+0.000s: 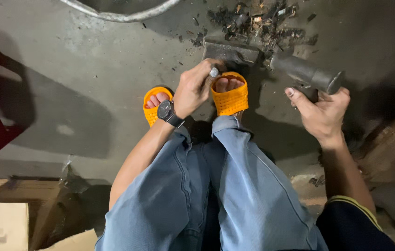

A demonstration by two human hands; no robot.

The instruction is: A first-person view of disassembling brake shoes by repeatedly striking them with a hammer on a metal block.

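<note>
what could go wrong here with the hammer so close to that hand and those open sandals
1. The left hand pinches a small metal piece on the metal block, so a misplaced blow from the hammer in the right hand would likely land on the fingers.
2. The toes in the open orange sandals sit right beside the block, so a slipped hammer or piece could hit them.
3. The debris behind the block suggests fragments may fly.
</note>
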